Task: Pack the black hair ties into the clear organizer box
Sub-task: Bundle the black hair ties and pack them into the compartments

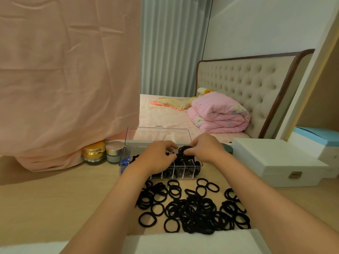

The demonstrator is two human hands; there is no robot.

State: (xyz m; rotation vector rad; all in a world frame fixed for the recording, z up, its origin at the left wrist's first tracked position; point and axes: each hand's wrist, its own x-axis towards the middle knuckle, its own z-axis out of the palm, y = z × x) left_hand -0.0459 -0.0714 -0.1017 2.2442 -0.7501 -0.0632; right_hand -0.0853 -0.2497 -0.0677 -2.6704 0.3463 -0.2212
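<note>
Over the crosswise organizer box [183,174], left hand [159,156] and right hand [204,148] pinch bunched hair ties [182,151].

Hidden by your own hands and the frame edge

Your left hand [157,156] and right hand [203,149] cover the middle of the clear organizer box [123,169], hiding those compartments. Right fingers mask part of the bundle of black hair ties [184,150]. Whether your left hand holds anything is unclear. The blue bits [125,160] are too small to name. Both forearms leave the lower edge.
</note>
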